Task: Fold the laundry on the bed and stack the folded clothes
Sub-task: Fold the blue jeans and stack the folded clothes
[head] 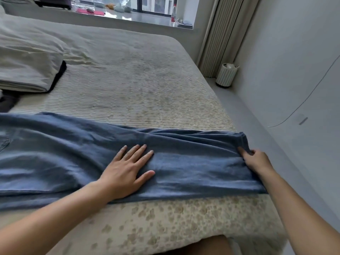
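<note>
Your blue garment point(184, 162) lies stretched along the near edge of the bed point(128, 80), its long run reaching from the left side toward the near right corner. It looks like trousers, though the blur makes that uncertain. Your left hand point(127, 170) rests flat on the middle of the cloth, fingers point(139, 151) straight and spread, holding nothing; it probably serves as an anchor so the fabric won't slide. Your right hand point(255, 161) has its fingers curled round the bunched end of the garment at the near right corner, gripping it, likely so you can pull the cloth taut or bring that end over for a fold.

The bed wears a ribbed pale cover with a spotted blanket point(165, 223) hanging over its near edge. At the left edge sits a folded beige pile point(27, 70) with something dark beneath. Beyond the far edge runs a window ledge point(147, 17) carrying a bottle point(173, 12); a small ribbed bin point(226, 74) stands on the floor by the curtain point(222, 34).
</note>
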